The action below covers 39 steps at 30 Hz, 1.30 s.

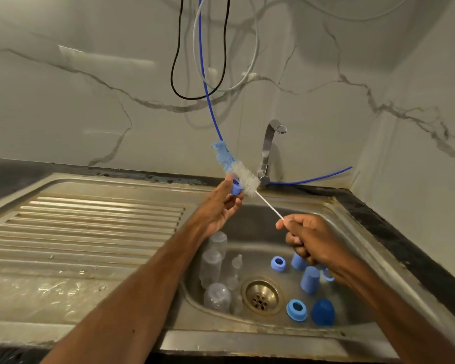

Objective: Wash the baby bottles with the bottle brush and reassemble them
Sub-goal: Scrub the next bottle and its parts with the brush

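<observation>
Just above the stainless-steel sink (255, 227), the left hand (218, 206) pinched a small blue plastic screw ring (235, 187) between thumb and fingers. The ring touched the white bristles of the blue-sponge-tipped bottle brush (243, 177). Lower right, the right hand (310, 240) was curled tight on the brush's thin white wire handle. Clear rounded plastic bottles (212, 266) lay in the basin left of the brass drain (262, 295), and blue plastic caps (310, 279) lay to its right.
</observation>
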Each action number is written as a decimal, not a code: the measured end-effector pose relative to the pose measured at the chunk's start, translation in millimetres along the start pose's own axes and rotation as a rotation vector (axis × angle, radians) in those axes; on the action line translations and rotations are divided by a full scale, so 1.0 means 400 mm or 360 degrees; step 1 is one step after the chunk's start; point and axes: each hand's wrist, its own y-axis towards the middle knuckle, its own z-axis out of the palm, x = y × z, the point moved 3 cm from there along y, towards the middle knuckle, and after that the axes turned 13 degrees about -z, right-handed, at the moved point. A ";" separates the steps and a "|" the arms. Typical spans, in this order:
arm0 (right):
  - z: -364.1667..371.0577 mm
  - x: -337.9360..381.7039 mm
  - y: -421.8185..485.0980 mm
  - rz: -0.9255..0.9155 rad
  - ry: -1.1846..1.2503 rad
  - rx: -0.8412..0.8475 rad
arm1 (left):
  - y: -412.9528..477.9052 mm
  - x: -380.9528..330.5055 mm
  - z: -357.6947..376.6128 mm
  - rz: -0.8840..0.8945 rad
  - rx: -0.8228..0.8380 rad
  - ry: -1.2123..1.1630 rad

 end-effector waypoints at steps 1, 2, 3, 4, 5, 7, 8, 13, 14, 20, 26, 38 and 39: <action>0.008 0.003 0.003 0.0012 0.0026 -0.0010 | -0.003 0.002 0.011 -0.0023 0.0016 0.0014; 0.020 0.003 0.003 0.0016 0.0060 -0.0013 | -0.003 0.005 0.018 -0.0034 0.0025 0.0016; 0.032 -0.001 0.001 0.0022 0.0102 -0.0005 | -0.003 0.007 0.021 -0.0032 0.0016 0.0001; 0.044 -0.009 -0.006 0.0032 0.0138 0.0019 | -0.002 0.009 0.018 -0.0016 -0.0011 -0.0033; 0.054 -0.016 -0.014 0.0045 0.0153 0.0057 | -0.001 0.009 0.010 0.0015 -0.0058 -0.0064; 0.067 -0.029 -0.029 0.0086 0.0154 0.0134 | 0.003 0.001 -0.015 0.0086 -0.0131 -0.0043; 0.067 -0.033 -0.034 0.0114 0.0165 0.0151 | 0.004 -0.004 -0.024 0.0105 -0.0139 -0.0012; 0.038 -0.022 -0.009 0.0169 0.0428 0.0049 | -0.016 0.033 0.024 -0.0037 0.0155 0.0206; 0.032 -0.020 -0.002 0.0175 0.0500 0.0013 | -0.014 0.045 0.043 -0.0041 0.0204 0.0267; 0.043 -0.042 -0.041 0.0153 0.0221 0.0054 | 0.012 0.038 0.008 0.0104 -0.0016 0.0116; 0.041 -0.014 -0.005 0.0030 0.0201 -0.0131 | 0.005 0.056 0.059 0.0033 0.0085 0.0064; 0.034 -0.024 -0.026 0.0027 0.0172 -0.0031 | -0.003 0.034 0.054 0.0057 0.0071 0.0077; 0.035 -0.030 -0.034 0.0045 0.0146 0.0020 | 0.000 0.023 0.043 0.0105 0.0025 0.0069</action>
